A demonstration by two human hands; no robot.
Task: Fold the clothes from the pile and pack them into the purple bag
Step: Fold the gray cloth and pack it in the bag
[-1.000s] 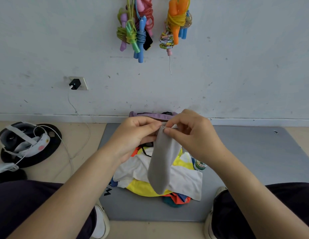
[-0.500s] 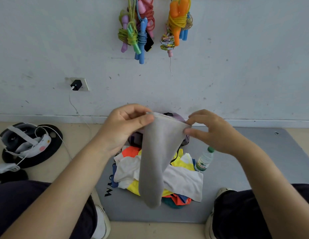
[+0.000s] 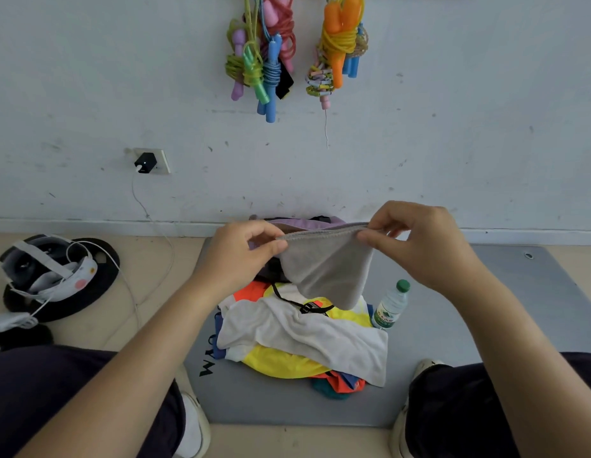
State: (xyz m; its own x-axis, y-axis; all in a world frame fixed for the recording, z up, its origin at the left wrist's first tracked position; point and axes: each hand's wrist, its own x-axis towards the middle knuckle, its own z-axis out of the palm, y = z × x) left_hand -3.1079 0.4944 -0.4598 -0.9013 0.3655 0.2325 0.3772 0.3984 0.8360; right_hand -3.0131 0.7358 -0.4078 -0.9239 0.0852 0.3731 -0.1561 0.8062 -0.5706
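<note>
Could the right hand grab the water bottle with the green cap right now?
Probably not yet. The right hand is pinching the grey cloth together with the left hand. The water bottle stands just below it with nothing in between, so it would likely need to let go first.

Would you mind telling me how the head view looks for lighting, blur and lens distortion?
Head view: soft, even light, no glare; the grey cloth and both hands look sharp; wide-angle bending shows in the curved baseboard and mat edges.
</note>
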